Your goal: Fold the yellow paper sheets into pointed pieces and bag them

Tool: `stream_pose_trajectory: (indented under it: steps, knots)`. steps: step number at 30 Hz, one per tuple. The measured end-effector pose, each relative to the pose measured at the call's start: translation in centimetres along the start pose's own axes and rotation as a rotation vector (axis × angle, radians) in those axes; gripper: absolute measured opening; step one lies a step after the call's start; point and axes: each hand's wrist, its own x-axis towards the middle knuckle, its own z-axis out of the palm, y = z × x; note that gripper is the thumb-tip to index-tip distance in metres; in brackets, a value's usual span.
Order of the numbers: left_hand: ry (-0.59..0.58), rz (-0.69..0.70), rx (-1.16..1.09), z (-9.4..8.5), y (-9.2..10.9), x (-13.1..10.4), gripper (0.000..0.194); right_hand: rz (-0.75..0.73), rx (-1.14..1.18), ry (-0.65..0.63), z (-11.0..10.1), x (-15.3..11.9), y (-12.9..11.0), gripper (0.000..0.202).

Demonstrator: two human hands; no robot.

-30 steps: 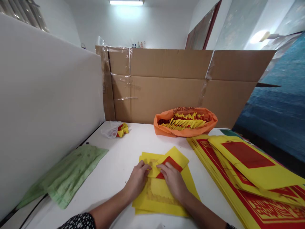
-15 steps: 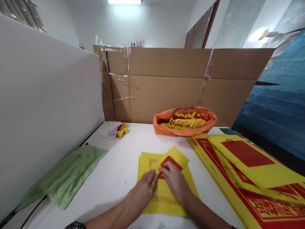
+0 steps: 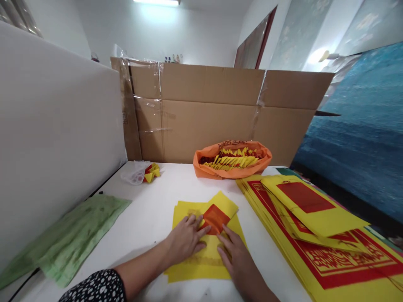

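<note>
A small yellow paper with a red patch point(image 3: 215, 218), partly folded, lies at an angle on larger yellow sheets point(image 3: 198, 272) on the table. My left hand point(image 3: 185, 238) rests on it from the left, fingers apart and stretched, with some fingertips touching the red patch. At the lower right edge of the folded paper, my right hand point(image 3: 237, 258) touches it with its fingers apart and slightly bent. Part of the fold is hidden under the fingers.
An orange bag point(image 3: 201, 167) full of folded yellow-red pieces stands behind. Stacked yellow-red papers point(image 3: 315, 235) lie on the right. A green cloth point(image 3: 75, 235) and a clear plastic tray point(image 3: 134, 173) beside yellow-red folded pieces point(image 3: 152, 172) are left. Cardboard point(image 3: 208, 121) walls the back.
My left hand has spread its fingers and reached onto the red patch. My right hand has come down off the patch to the paper's lower right edge. The view has turned slightly right.
</note>
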Motion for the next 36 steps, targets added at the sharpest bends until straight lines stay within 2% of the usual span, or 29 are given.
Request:
stream_pose_trajectory:
  steps: [4,7,10,11,13,15,17,19,21,22,23,25,27,30,32,34,36]
  knots:
    - [0.091,-0.011,-0.118,0.9,-1.2,-0.7,0.052,0.202,0.419,0.014,-0.7,0.2,-0.8,0.029]
    - [0.132,-0.038,-0.152,1.8,-1.8,-0.6,0.056,0.450,1.004,-0.074,-0.8,0.0,-1.8,0.037]
    - [0.133,-0.047,-0.106,1.7,-1.9,0.2,0.046,0.628,1.518,-0.191,-0.4,0.6,-3.7,0.042]
    - [0.130,-0.035,-0.080,1.4,-1.7,0.3,0.040,0.641,1.609,-0.174,-0.2,1.1,-4.4,0.042]
    - [0.150,0.022,-0.014,0.6,-0.9,0.3,0.033,0.619,1.669,-0.053,0.3,2.6,-5.5,0.041]
    - [0.212,0.128,0.056,-0.3,0.2,-0.2,0.036,0.556,1.612,0.097,0.3,4.3,-6.0,0.041]
    - [0.311,0.248,0.121,-1.1,0.8,-1.3,0.042,0.482,1.493,0.134,-0.6,5.9,-5.9,0.043]
    - [0.433,0.362,0.177,-1.8,0.6,-2.5,0.048,0.392,1.365,-0.036,-2.5,7.4,-5.2,0.048]
    - [0.514,0.383,0.208,-2.1,-0.4,-3.4,0.052,0.270,1.206,-0.361,-5.0,8.8,-3.9,0.054]
    - [0.514,0.347,0.208,-2.2,-1.1,-3.6,0.053,0.211,1.100,-0.502,-6.2,9.5,-3.1,0.054]
    - [0.489,0.298,0.199,-2.1,-1.8,-3.7,0.053,0.152,0.955,-0.583,-7.3,10.3,-2.3,0.051]
    - [0.404,0.225,0.160,-1.6,-2.9,-3.4,0.045,0.043,0.605,-0.643,-8.7,11.9,-0.8,0.038]
    - [0.339,0.254,0.095,-0.7,-3.4,-2.8,0.033,0.005,0.417,-0.620,-9.0,13.1,0.3,0.030]
    - [0.283,0.277,-0.050,0.8,-3.2,-2.0,0.025,0.013,0.312,-0.509,-7.7,13.5,0.6,0.041]
    - [0.247,0.216,-0.176,1.5,-2.9,-1.8,0.026,0.003,0.235,-0.377,-6.3,12.6,0.1,0.048]
    - [0.222,0.113,-0.330,1.9,-2.9,-1.8,0.026,-0.058,0.181,-0.249,-4.8,10.9,-0.6,0.046]
    - [0.209,-0.016,-0.505,2.2,-3.2,-1.6,0.026,-0.134,0.206,-0.210,-3.2,9.0,-1.2,0.044]
